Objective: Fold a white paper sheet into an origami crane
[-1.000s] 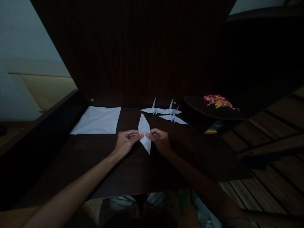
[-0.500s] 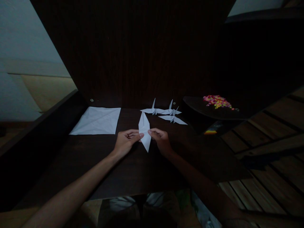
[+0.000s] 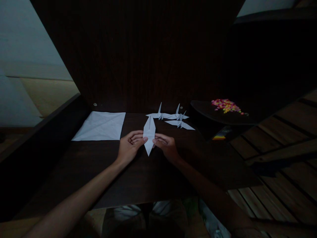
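Note:
Between both hands is a piece of white folded origami paper (image 3: 149, 131), a long diamond with its lower point toward me and a slit down its upper half. My left hand (image 3: 131, 144) pinches its left edge, thumb on top and fingers behind. On the opposite edge, my right hand (image 3: 166, 145) grips it in the same way. Just beyond the held paper, three white paper cranes (image 3: 179, 123) sit close together on the dark table (image 3: 138, 185). A creased white sheet of paper (image 3: 101, 126) lies flat to the left of my left hand.
Small pink, red and yellow pieces (image 3: 226, 105) are heaped on a dark rounded shelf (image 3: 203, 107) at the right. A dark upright panel (image 3: 138, 56) closes off the back, and a low side board (image 3: 44, 124) runs along the left. Wooden slats (image 3: 279, 201) show at lower right.
The folded paper has turned slightly, so its lower point has swung left and it stands straighter. Both hands still hold its edges, with the thumbs shifted a little.

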The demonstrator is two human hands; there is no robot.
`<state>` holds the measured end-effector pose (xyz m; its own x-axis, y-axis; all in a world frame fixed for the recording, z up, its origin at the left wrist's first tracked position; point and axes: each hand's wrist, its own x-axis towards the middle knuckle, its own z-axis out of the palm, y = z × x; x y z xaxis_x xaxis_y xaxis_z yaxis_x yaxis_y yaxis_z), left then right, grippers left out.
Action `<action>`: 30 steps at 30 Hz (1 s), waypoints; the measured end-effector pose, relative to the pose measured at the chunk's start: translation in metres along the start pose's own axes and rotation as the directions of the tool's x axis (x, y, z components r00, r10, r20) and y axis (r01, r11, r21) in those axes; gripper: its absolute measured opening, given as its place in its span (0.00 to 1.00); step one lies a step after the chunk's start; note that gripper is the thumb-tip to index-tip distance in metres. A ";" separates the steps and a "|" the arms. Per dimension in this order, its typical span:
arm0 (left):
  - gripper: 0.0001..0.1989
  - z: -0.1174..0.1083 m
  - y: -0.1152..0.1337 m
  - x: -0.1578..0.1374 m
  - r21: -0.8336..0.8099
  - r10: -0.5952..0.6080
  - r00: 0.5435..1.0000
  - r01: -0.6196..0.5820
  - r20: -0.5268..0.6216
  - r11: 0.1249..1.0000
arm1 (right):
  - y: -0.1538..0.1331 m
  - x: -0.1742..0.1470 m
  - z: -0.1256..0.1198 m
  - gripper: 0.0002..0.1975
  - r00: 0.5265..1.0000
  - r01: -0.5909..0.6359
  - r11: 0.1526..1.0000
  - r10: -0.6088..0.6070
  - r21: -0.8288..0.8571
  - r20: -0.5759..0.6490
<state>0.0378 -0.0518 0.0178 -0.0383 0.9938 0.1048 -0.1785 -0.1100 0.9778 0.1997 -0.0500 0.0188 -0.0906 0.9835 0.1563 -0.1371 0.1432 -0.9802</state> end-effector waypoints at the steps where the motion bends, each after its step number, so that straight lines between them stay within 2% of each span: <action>1: 0.23 0.000 0.000 0.000 -0.013 0.021 0.999 -0.021 -0.025 1.000 | 0.000 0.000 0.000 0.14 1.000 0.006 1.000 -0.006 0.007 -0.006; 4: 0.21 0.001 0.000 0.000 0.007 0.085 0.992 -0.085 -0.090 0.996 | 0.001 0.002 0.000 0.15 0.999 0.006 1.000 -0.006 -0.006 -0.038; 7: 0.17 0.002 0.001 -0.001 0.063 0.115 0.988 -0.109 -0.100 0.992 | 0.002 0.002 0.001 0.15 0.999 -0.011 1.000 0.010 -0.028 -0.053; 14: 0.20 0.004 0.002 -0.003 0.056 0.081 0.994 -0.077 -0.068 0.995 | 0.004 0.004 0.000 0.15 0.999 -0.023 1.000 0.023 0.007 -0.045; 22: 0.17 0.002 0.000 -0.004 0.155 0.059 0.989 -0.037 -0.135 0.987 | 0.010 0.006 -0.003 0.18 0.997 -0.064 0.996 0.067 0.061 -0.036; 30: 0.18 0.001 -0.002 -0.003 0.143 0.038 0.990 -0.018 -0.134 0.990 | 0.010 0.006 -0.004 0.15 0.998 -0.056 0.997 0.058 0.057 -0.024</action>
<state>0.0392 -0.0541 0.0155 -0.1760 0.9775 0.1162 -0.0354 -0.1243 0.9916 0.2019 -0.0424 0.0092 -0.0743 0.9926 0.0963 -0.1876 0.0810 -0.9789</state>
